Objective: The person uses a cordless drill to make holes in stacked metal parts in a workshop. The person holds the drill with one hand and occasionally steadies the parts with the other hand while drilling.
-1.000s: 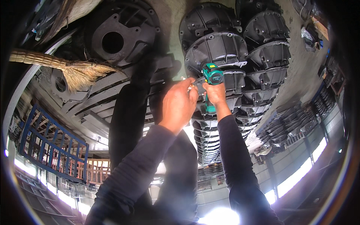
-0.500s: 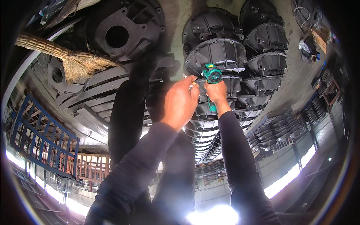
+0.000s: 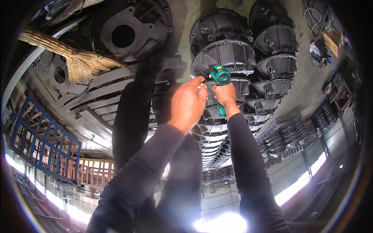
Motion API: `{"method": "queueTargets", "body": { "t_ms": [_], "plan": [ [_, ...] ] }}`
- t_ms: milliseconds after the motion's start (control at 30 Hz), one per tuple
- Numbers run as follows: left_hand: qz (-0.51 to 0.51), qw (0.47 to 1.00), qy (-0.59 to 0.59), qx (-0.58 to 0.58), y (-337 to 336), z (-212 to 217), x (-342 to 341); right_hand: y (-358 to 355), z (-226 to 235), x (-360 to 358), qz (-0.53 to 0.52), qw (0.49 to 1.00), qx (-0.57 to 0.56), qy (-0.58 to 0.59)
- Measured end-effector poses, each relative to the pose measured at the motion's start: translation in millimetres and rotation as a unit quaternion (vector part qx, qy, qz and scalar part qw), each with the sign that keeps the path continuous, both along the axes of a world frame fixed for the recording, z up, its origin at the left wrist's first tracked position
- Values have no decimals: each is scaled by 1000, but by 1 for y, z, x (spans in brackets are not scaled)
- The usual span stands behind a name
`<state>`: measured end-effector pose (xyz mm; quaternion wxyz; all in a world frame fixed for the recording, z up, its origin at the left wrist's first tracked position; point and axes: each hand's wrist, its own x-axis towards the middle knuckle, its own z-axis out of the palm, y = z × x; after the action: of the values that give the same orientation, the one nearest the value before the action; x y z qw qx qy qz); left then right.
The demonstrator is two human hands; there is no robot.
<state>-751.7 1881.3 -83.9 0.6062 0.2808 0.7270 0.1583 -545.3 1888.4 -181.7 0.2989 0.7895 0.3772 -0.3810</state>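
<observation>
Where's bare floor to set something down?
Bare floor lies between the right housing row and other stacked parts, and, narrower, between the large flanged casting and the left housing row. It is crowded along that row, around the green drill in the right hand, and at left, where the straw broom crosses metal parts.

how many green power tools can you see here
1. The green power tool is in the right hand, seen against the dark metal castings. Any others hidden behind things can't be ruled out.

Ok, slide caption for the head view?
Right hand grips a green power tool by rows of dark castings; left hand pinches a small object.
</observation>
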Motion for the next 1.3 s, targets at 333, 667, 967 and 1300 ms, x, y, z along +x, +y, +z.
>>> {"method": "queueTargets", "body": {
  "t_ms": [333, 667, 967, 1300],
  "plan": [
    [-18, 1000, 11, 19, -13, 0, 1, 11, 11, -4, -32, 999, -40, 11],
    [9, 1000, 10, 27, -19, -1, 5, -5, 60, 6, -213, 953, 110, 185],
    [54, 998, -32, -21, -10, 3, 4, 112, -28, -26, -216, 932, 131, 262],
    [86, 996, -19, 8, -2, 5, 4, 156, -71, -44, -163, 962, 70, 209]
  ]
}}
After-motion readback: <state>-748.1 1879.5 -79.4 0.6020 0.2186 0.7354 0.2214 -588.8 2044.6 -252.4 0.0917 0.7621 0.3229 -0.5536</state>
